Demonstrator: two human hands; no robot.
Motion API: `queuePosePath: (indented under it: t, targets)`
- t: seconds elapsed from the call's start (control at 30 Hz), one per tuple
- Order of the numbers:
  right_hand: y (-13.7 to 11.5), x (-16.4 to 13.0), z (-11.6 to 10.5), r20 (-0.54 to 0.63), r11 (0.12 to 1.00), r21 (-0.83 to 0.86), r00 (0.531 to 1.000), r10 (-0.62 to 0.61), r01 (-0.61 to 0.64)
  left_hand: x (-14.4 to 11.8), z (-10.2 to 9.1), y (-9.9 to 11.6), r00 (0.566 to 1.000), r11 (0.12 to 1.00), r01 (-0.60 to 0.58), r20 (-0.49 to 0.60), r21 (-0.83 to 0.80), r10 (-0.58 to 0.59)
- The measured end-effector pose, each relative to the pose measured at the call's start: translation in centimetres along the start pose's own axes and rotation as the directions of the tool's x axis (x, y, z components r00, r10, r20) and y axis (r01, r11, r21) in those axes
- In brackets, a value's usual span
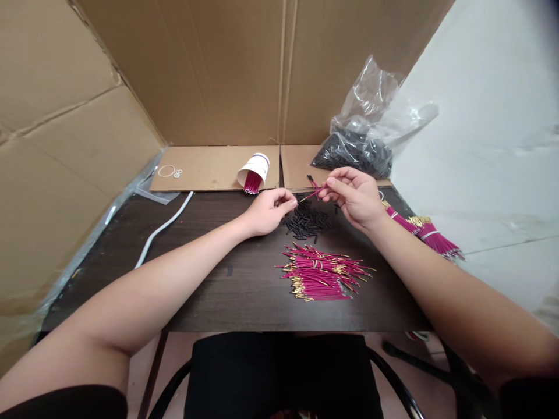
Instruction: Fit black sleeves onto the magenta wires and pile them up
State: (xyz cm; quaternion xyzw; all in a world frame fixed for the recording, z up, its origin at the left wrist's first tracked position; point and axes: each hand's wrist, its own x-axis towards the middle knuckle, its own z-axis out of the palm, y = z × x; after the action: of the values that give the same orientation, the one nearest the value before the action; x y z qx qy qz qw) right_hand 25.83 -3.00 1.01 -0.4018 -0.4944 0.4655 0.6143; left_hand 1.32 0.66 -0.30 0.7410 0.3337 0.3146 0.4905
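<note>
My right hand (356,198) pinches a magenta wire (312,194) whose gold tip points left. Beside my right fingers are other magenta wires with black sleeves on their far ends (311,178). My left hand (271,210) is closed in a pinch close to the gold tip; whatever is between its fingertips is too small to make out. Just under both hands lies a loose pile of short black sleeves (308,222). Nearer to me is a heap of magenta wires (323,273) with gold ends, part of it tied in a bundle.
A paper cup (257,166) holding magenta wires lies tipped on a cardboard strip (201,166). A clear bag (360,139) of black sleeves stands at back right. Tied wire bundles (430,235) lie at the right edge. A white cable (159,230) crosses the left. Cardboard walls (218,70) rise behind.
</note>
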Motion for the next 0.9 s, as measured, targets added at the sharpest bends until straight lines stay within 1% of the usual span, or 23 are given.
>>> queuePosePath:
  t: [0.13, 0.27, 0.63, 0.8, 0.9]
  targets:
    - [0.0, 0.0, 0.11, -0.017, 1.0, 0.025, 1.0, 0.009, -0.008, 0.04, 0.0, 0.53, 1.0, 0.998, 0.03, 0.002, -0.053, -0.03]
    - [0.21, 0.07, 0.02, -0.02, 1.0, 0.009, 1.0, 0.009, -0.009, 0.07, -0.03, 0.76, 0.999, 0.997, 0.034, 0.002, -0.075, -0.033]
    - [0.64, 0.19, -0.3, -0.018, 0.998, -0.056, 1.0, -0.008, 0.007, 0.05, -0.04, 0.69, 1.0, 0.997, 0.023, 0.004, -0.077, -0.023]
    - [0.13, -0.13, 0.06, -0.015, 0.992, -0.117, 0.998, -0.055, 0.053, 0.13, 0.07, 0.61, 0.999, 0.997, 0.043, -0.027, -0.064, -0.045]
    - [-0.05, -0.39, 0.47, 0.003, 0.991, -0.121, 0.998, -0.06, 0.06, 0.17, 0.08, 0.42, 0.999, 0.998, 0.042, -0.029, -0.054, -0.043]
